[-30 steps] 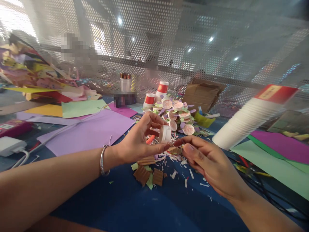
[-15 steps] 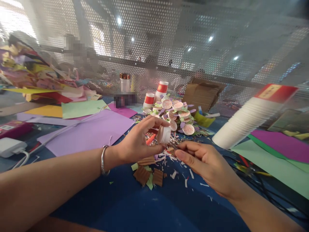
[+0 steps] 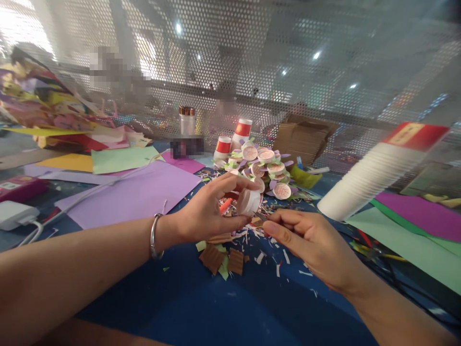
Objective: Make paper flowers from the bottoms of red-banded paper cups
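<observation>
My left hand [image 3: 209, 209], with a silver bangle at the wrist, pinches a short white paper cup base [image 3: 248, 202] between thumb and fingers. My right hand [image 3: 306, 240] is closed around a thin pointed metal tool [image 3: 261, 217], mostly hidden by the fingers; its tip meets the cup base's lower right edge. Paper scraps [image 3: 248, 234] lie below both hands, beside brown corrugated cardboard pieces [image 3: 236, 262]. Just behind is a pile of round cup bases [image 3: 266, 156] with red-patterned faces and purple and green paper tabs.
A tall leaning stack of paper cups [image 3: 374, 168] stands at right, near coloured sheets [image 3: 414, 216] and black cables [image 3: 392, 278]. Purple paper [image 3: 133, 194], a white charger [image 3: 16, 214] and cable lie left. A lidded jar [image 3: 187, 122] and cardboard [image 3: 302, 139] stand before the perforated metal screen [image 3: 230, 53].
The cup base has shifted slightly right and turned a little in my left hand. The metal tool remains at its edge, and my right hand has barely moved.
</observation>
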Available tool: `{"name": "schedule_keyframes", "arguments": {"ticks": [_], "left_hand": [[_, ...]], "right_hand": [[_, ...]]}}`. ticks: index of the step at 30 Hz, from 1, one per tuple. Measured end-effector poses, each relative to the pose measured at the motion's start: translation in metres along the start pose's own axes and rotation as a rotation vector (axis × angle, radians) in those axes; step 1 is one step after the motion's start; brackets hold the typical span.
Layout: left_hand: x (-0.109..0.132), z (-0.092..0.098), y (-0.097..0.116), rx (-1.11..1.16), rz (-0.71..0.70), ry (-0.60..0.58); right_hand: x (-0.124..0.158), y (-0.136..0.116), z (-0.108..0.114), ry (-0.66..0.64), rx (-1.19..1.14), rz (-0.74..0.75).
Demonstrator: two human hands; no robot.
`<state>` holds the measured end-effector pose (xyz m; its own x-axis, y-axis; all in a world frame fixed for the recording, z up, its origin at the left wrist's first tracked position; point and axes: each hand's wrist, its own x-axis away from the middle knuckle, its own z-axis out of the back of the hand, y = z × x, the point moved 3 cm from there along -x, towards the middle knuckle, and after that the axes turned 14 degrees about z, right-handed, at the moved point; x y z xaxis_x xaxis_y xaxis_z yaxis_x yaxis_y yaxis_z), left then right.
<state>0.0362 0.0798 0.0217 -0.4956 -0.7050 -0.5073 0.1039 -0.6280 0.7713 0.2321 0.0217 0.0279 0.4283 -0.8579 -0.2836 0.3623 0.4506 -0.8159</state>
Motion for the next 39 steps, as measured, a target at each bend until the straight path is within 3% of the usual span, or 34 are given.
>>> {"name": "schedule_keyframes", "arguments": {"ticks": [9,33,39], "left_hand": [[-0.0023,0.0020,-0.0035,0.052,0.053,-0.059],[0.0014,0.0021,0.0064,-0.118,-0.057,0.009],[0.0006,0.0015,0.0035,-0.034,-0.035,0.023]], "right_hand": [[0.0013,0.0008,0.0011,0.022,-0.004,0.006],[0.0007,-0.0061,-0.0012,-0.002,0.104,0.020],[0.0008,-0.0059,0.0013,-0.018,0.068,-0.001]]}}
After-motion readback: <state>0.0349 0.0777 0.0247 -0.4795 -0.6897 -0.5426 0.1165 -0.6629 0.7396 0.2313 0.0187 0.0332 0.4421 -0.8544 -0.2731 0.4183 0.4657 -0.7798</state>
